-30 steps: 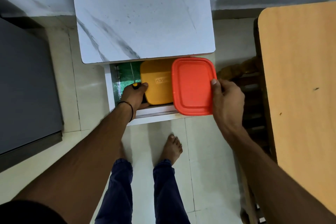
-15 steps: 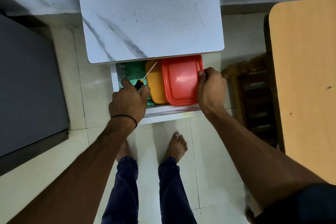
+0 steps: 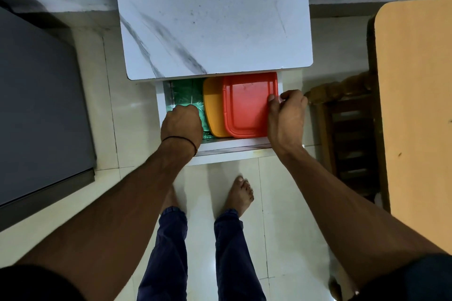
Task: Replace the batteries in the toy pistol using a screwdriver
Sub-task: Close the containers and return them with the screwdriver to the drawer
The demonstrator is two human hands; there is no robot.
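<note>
1. Reaching into the open drawer (image 3: 160, 105) under the marble-patterned top (image 3: 212, 19), the left hand (image 3: 181, 124) lies knuckles-up on the green sheet (image 3: 186, 93). Its fingers are curled under and hidden, so what they hold, if anything, cannot be told.
2. Neither the screwdriver nor the toy pistol can be made out from the head camera.
3. The right hand (image 3: 286, 117) pinches the right edge of the red container (image 3: 247, 107), thumb on top.
4. The red container overlaps the orange container (image 3: 212, 110) beside it in the drawer.
5. A wooden table (image 3: 415, 105) stands well to the right.

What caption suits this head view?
Right hand grips a red box in the open drawer; left hand curled over the green liner.
</note>
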